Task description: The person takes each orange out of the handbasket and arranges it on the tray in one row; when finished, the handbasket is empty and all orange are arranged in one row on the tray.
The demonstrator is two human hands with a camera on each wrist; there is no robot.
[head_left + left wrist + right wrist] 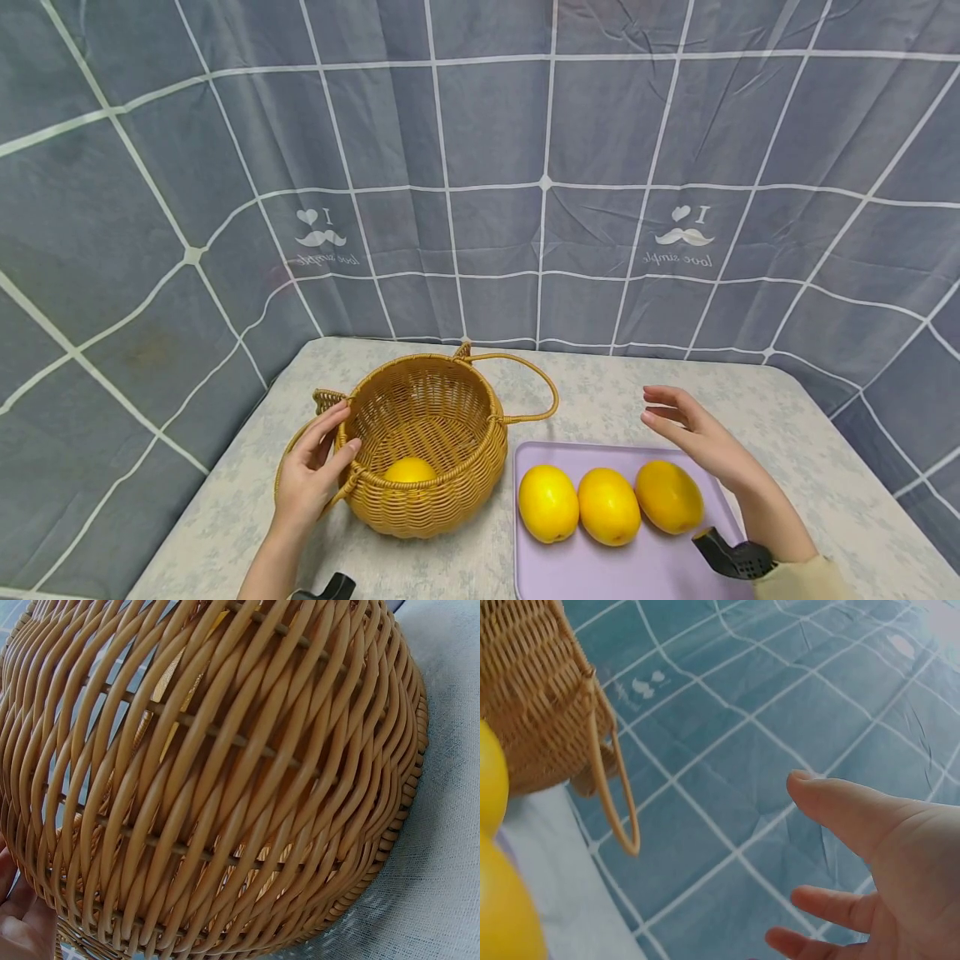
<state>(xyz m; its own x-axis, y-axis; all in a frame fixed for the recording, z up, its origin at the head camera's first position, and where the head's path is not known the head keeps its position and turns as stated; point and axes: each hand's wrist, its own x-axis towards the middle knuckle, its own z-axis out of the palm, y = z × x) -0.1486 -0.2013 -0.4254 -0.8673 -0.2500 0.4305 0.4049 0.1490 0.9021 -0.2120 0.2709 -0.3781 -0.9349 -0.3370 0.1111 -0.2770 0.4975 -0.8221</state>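
Observation:
A round wicker basket (427,508) stands on the left half of the table, tilted toward the camera view, with one yellow fruit (410,471) inside. My left hand (303,479) holds its left rim, thumb over the edge beside the small woven ear; in the left wrist view the basket wall (225,772) fills most of the picture. To the right, three oval, lemon-like yellow fruits (609,506) lie in a row on a lilac tray (630,575). Above the tray's back right corner hovers my right hand (701,437), holding nothing, fingers loosely bent and thumb apart.
One looped basket handle (555,392) sticks out to the right, toward the tray. The table has a pale patterned cover (600,383). A grey-blue checked curtain (495,233) closes off the back and both sides.

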